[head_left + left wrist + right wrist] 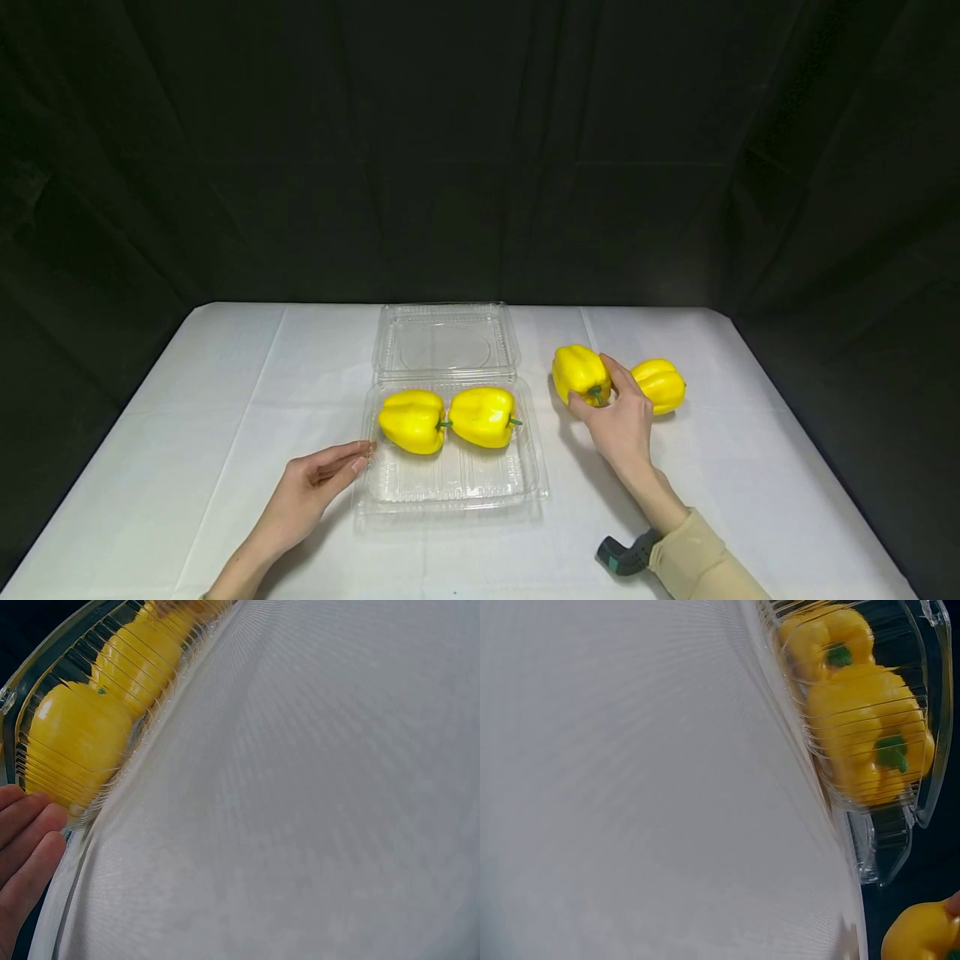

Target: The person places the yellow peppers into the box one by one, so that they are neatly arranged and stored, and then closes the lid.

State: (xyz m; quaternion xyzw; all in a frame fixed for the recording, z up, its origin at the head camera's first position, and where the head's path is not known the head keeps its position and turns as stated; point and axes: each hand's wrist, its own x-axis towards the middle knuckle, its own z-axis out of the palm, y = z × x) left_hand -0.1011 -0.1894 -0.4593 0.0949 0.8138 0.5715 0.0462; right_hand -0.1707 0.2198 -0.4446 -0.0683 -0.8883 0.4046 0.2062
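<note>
My right hand [618, 417] grips a yellow bell pepper [576, 372] between thumb and fingers, right of a clear plastic clamshell container [450, 487]. Part of this pepper [919, 934] and a fingertip show at the lower right of the right wrist view. Inside the container's base lie two more bell peppers, a left one [411, 422] and a right one [482, 417], their green stems pointing right. My left hand [303, 498] pinches the container's left rim; straight fingers [34, 847] lie against its ribbed side in the left wrist view.
Another yellow bell pepper [660, 387] lies behind my right hand, partly covered by it. The container's lid [446, 337] is folded back, away from me. A dark strap-like device [626, 556] sits at my right wrist. Black curtains [450, 167] surround the white-covered table [225, 367].
</note>
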